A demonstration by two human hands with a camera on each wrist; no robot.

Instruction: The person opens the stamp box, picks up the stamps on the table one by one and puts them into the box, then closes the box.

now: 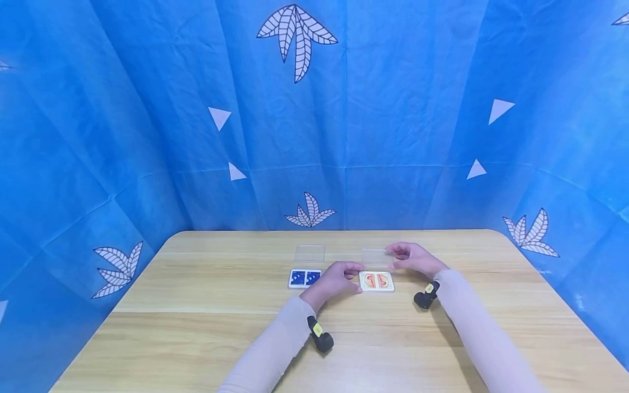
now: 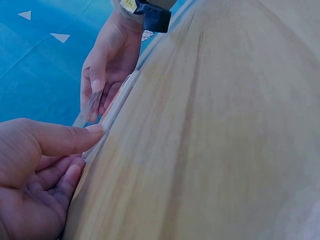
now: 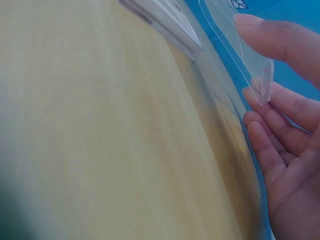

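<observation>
A clear plastic case of orange-patterned cards (image 1: 377, 281) lies on the table, its two card stacks side by side. My left hand (image 1: 336, 281) holds this case at its left edge, thumb in front and fingers at the back corner. Just behind the case, my right hand (image 1: 413, 257) pinches a transparent plastic lid (image 3: 255, 57) by its right side, between thumb and fingers. The right wrist view shows the lid tilted and apart from the case. Left of my left hand sits a second case with blue cards (image 1: 297, 278), partly hidden by that hand.
Another clear lid (image 1: 309, 253) lies behind the blue cards. The wooden table (image 1: 221, 327) has rounded back corners, and a blue patterned curtain (image 1: 344, 120) hangs behind and beside it. A black wrist device sits on each sleeve.
</observation>
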